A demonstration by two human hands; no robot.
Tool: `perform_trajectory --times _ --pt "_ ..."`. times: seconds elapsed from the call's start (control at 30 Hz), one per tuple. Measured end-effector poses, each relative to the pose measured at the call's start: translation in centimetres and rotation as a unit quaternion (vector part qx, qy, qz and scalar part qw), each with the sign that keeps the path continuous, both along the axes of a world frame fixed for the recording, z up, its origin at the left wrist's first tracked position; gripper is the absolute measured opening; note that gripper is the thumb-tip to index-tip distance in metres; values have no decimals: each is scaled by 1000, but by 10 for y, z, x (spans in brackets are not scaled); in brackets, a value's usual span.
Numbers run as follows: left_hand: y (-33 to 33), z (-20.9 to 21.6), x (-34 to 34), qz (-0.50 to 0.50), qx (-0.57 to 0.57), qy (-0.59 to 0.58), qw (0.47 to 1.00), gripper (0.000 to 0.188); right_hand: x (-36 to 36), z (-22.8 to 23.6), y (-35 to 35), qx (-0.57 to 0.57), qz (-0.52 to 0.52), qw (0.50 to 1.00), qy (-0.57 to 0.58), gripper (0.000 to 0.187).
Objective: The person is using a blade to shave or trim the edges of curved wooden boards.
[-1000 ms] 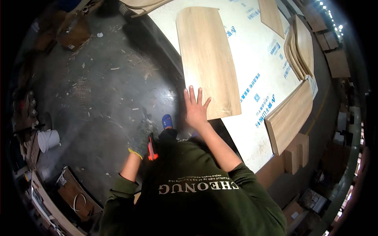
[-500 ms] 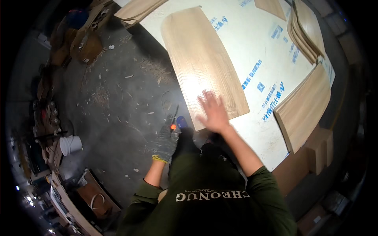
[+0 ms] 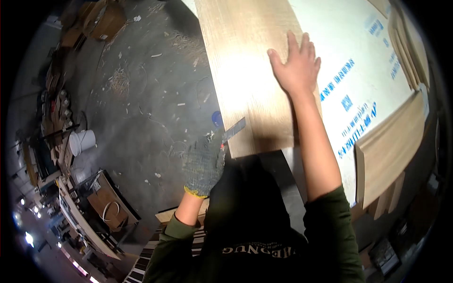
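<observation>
A pale wood-grain panel (image 3: 255,80) with a curved face lies in front of me, its near end close to my body. In a grey knit glove with a yellow cuff, my left hand (image 3: 204,162) is closed round a utility knife. The knife's segmented grey blade (image 3: 234,130) sticks out over the panel's near left corner; I cannot tell if it touches. The handle is mostly hidden in the glove, apart from an orange bit. My bare right hand (image 3: 298,66) rests on the panel's right side with fingers spread, gripping nothing.
Under the panel is a white table board (image 3: 330,42) with blue print. Stacked curved panels (image 3: 401,52) and another thick stack (image 3: 391,146) stand at the right. Wood shavings (image 3: 120,81) litter the grey floor at left, near a white bucket (image 3: 82,141) and cardboard box (image 3: 104,21).
My right hand has slid forward and right along the panel. The knife blade has come over the panel's near left corner. My view has shifted, bringing panel and table closer.
</observation>
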State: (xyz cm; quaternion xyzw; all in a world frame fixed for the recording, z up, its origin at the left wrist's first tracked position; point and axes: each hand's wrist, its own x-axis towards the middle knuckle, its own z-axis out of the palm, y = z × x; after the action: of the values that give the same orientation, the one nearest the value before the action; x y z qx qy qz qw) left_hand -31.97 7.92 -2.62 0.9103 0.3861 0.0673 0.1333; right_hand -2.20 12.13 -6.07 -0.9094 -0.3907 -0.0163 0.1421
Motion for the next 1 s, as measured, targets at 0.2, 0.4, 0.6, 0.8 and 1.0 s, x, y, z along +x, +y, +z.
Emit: perform_trajectory --times 0.2,0.4,0.6,0.8,1.0 --pt "-3 1 9 29 -8 10 999 44 11 -11 -11 107 54 992 -43 70" --pt "-8 0 5 26 4 28 999 41 23 -15 -10 126 90 984 -84 69" --pt "-5 2 7 47 -12 39 998 41 19 -21 -9 113 69 988 -83 70" --pt "1 3 5 31 40 43 998 42 17 -19 -10 121 74 986 -83 70" --pt "-1 8 9 9 25 42 999 41 17 -16 -12 122 71 988 -71 70"
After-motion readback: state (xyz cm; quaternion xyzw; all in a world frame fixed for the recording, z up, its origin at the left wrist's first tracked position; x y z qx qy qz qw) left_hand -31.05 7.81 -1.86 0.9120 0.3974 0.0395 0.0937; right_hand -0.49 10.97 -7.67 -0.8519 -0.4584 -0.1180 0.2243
